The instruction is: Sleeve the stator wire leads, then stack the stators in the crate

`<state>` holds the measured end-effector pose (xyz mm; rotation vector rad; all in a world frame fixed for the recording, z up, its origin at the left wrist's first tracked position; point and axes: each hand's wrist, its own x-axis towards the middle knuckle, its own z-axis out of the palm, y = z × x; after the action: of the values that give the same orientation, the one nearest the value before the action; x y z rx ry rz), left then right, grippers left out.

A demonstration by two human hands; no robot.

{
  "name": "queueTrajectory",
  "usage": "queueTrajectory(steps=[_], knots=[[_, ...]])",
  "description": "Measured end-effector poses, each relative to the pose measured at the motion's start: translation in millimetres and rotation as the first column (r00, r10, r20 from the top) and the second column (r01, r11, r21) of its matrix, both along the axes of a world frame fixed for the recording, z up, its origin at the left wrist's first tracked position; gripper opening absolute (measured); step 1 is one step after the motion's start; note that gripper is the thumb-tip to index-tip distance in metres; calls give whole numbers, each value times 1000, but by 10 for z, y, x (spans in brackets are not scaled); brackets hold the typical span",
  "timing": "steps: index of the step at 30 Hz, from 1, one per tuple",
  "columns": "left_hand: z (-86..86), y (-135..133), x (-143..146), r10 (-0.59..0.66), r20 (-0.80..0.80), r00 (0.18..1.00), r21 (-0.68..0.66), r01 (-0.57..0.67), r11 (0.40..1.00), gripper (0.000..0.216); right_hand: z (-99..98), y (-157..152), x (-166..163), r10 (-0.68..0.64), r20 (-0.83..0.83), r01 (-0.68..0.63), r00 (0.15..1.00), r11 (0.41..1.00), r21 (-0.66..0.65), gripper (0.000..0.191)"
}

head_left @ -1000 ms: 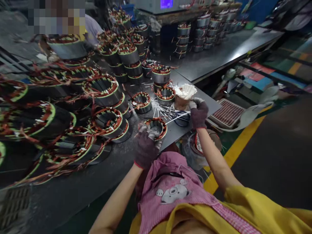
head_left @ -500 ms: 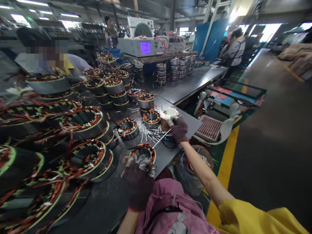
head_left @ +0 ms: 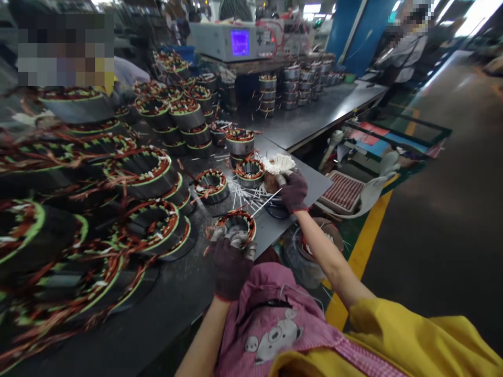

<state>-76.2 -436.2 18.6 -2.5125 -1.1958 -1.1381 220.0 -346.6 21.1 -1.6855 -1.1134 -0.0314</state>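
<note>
My left hand (head_left: 231, 262), in a dark glove with whitish wrapped fingertips, is closed over the near rim of a small motor stator (head_left: 247, 224) wound with copper wire. Its fingers hide part of the bore. My right hand (head_left: 294, 190), gloved the same way, has its fingers pinched beside a bundle of thin white sticks (head_left: 280, 163) standing in a brown round holder (head_left: 271, 182). One white stick (head_left: 267, 203) slants from the stator's rim up to the right hand, where its end is hidden. More white sticks (head_left: 247, 195) lie scattered between the hands.
Stacked stators (head_left: 147, 222) crowd the left side; others (head_left: 212, 186) stand ahead. A tester with a lit screen (head_left: 240, 42) is at the back. Beyond the table's right edge are a tray (head_left: 342, 192) on a chair and a bin (head_left: 314, 251). Co-workers stand at far left and back right.
The view has tipped downward, so the scene sits higher in the picture. Both hands stay at about the same places, left on the stator and right beside the stick bundle.
</note>
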Motion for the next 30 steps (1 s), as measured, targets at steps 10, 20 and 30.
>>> queueTrajectory(steps=[10, 20, 30], knots=[[-82, 4, 16, -6, 49, 999, -5, 6, 1000, 14, -142, 7, 109, -50, -202, 97, 978, 968, 231, 25], [-118, 11, 5, -19, 56, 998, 34, 17, 999, 16, -150, -27, 105, 11, -153, -1, 988, 998, 65, 32], [-90, -4, 12, 40, 50, 998, 37, -42, 998, 13, -100, -34, 83, -4, -12, 6, 1000, 994, 109, 25]])
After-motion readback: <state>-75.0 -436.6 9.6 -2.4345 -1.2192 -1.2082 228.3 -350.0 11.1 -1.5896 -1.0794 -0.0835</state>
